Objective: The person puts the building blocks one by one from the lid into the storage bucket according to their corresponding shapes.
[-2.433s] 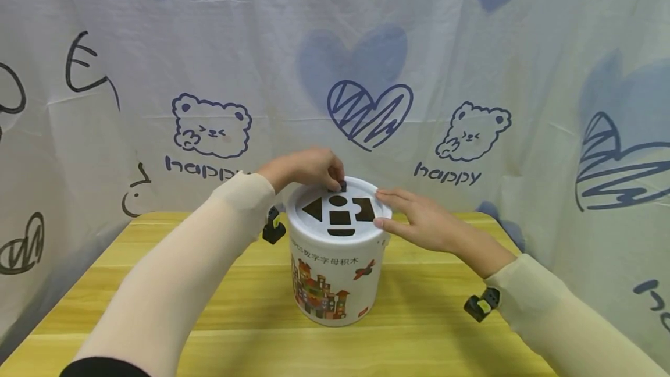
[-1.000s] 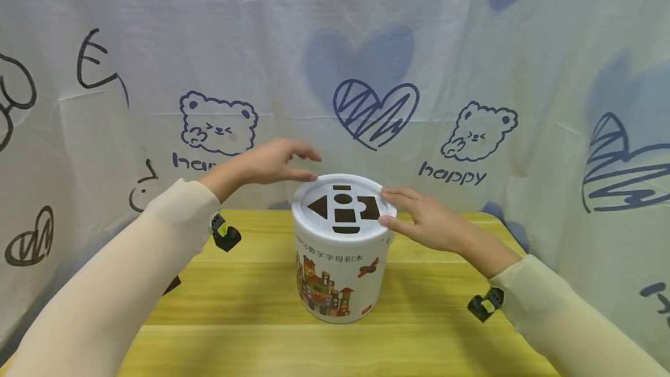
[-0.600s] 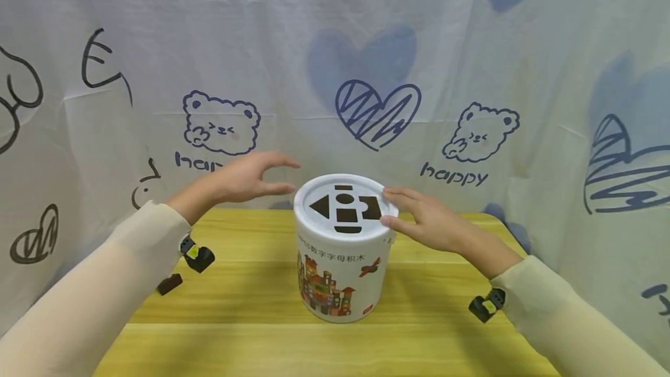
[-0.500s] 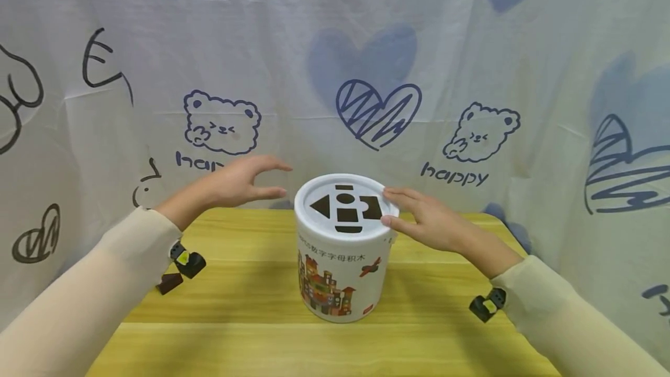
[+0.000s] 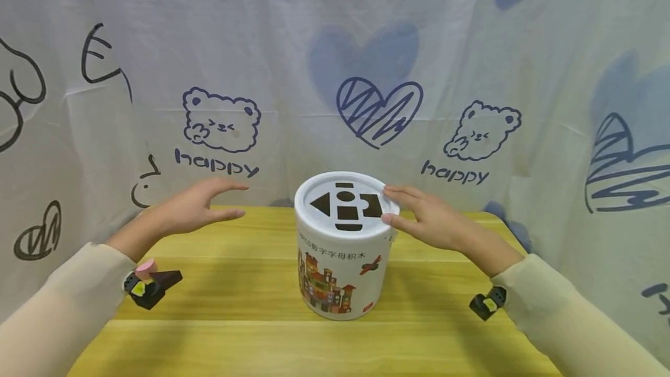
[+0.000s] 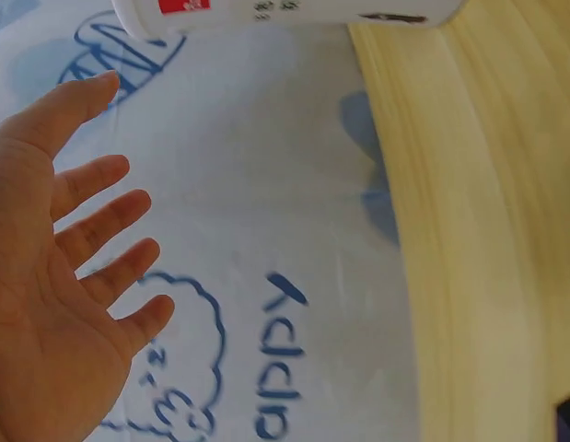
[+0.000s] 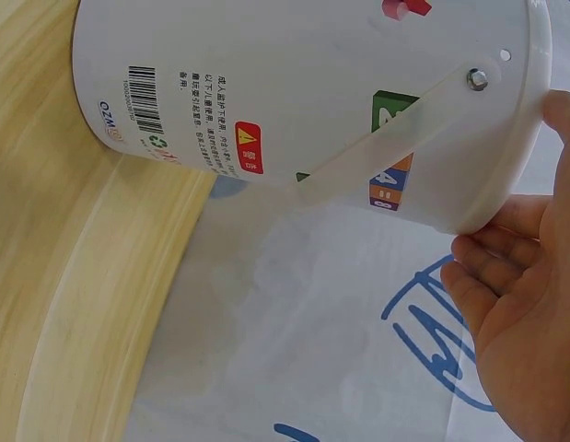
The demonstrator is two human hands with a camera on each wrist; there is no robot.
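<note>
A white toy-block bucket (image 5: 340, 266) stands upright on the table, with printed building pictures on its side. Its white lid (image 5: 309, 223) has dark cut-outs: a triangle, a circle, a square and other shapes. My right hand (image 5: 434, 219) rests its thumb and fingertips on the lid's right rim; in the right wrist view, the fingers (image 7: 492, 262) lie along that edge. My left hand (image 5: 191, 205) hangs in the air left of the bucket, thumb and fingers spread, holding nothing. Below its wrist show a pink round block (image 5: 146, 267) and a dark brown block (image 5: 170, 277), partly hidden by the wrist camera.
The yellow wooden table (image 5: 251, 295) carries the bucket. Behind it hangs a pale curtain (image 5: 293, 45) with hearts and bears, close to the table's back edge. A pale carry handle (image 7: 395, 129) slants across the bucket's side.
Earlier my left hand pinched a small dark block at the lid's back slot; the block is out of sight now. That hand has moved left and down, uncovering two blocks. My right hand stays on the rim.
</note>
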